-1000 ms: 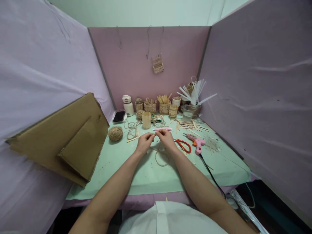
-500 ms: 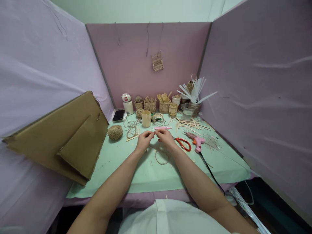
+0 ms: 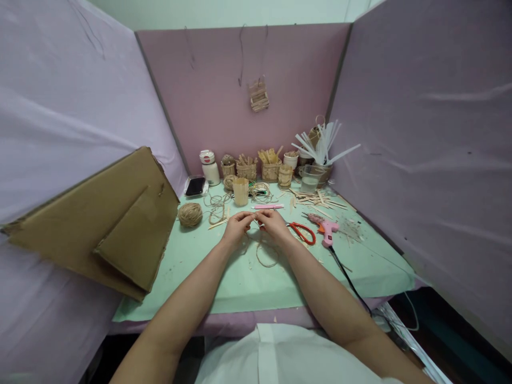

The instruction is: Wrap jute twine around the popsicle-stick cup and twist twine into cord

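Left hand and right hand meet above the desk, each grip pinched tight on twine, whose loop lies just beneath, scissors beside.

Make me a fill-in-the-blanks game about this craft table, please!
1. The left hand and right hand pinch a thin twine strand above a ____ table cover.
2. The glue gun is ____.
3. The twine ball sits to the ____ of both hands.
Missing words: green, pink, left.
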{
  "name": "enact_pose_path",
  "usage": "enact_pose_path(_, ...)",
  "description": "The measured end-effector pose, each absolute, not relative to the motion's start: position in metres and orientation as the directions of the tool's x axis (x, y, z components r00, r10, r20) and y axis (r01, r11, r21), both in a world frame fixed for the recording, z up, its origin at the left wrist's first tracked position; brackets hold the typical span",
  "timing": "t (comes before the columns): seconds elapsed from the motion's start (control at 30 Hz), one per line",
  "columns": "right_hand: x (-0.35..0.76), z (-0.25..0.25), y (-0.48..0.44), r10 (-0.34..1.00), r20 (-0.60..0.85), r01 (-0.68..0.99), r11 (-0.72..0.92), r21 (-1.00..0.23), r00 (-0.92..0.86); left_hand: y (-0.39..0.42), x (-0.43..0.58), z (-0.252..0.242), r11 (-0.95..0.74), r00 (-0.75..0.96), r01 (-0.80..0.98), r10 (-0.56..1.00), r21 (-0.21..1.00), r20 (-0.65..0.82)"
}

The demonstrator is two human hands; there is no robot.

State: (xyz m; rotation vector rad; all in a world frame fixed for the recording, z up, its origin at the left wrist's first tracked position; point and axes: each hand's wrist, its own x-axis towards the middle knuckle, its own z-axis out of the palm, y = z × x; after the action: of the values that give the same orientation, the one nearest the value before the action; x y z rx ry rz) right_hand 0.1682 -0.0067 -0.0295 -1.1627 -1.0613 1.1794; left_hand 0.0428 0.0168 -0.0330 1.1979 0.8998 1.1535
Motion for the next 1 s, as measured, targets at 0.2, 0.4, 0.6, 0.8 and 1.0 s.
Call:
enact_pose_path(0.2, 0.1653, -0.0329, -0.0031, 0.912, 0.307, 0.153, 0.274, -0.949, 0.271, 0.0188, 0.0427, -0.0361, -0.065, 0.133, -0.141, 0.988, 0.988, 0.084)
enact_pose_path(0.4, 0.1639, -0.0314, -0.0056, 0.883, 0.392, 0.275, 0.322, -0.906, 0.257, 0.0172, 0.0425, -0.0348, -0.176, 0.077, -0.084, 0.980, 0.981, 0.183)
enact_pose_path(0.6, 0.1633, -0.0299, -0.0094, 0.857, 0.426, 0.293, 0.344, -0.892, 0.289, 0.0179, 0.0435, -0.0343, -0.092, 0.068, -0.147, 0.992, 0.985, 0.103)
enact_pose_path(0.8, 0.1613, -0.0319, -0.0086, 0.841, 0.494, 0.288, 0.428, -0.856, 0.219, 0.0190, 0.0427, -0.0346, 0.239, 0.288, -0.391, 0.949, 0.889, -0.129)
enact_pose_path(1.0, 0.1653, -0.0350, -0.0024, 0.933, 0.294, 0.154, 0.265, -0.952, 0.206, 0.0159, 0.0440, -0.0354, -0.013, 0.181, -0.222, 0.982, 0.975, 0.054)
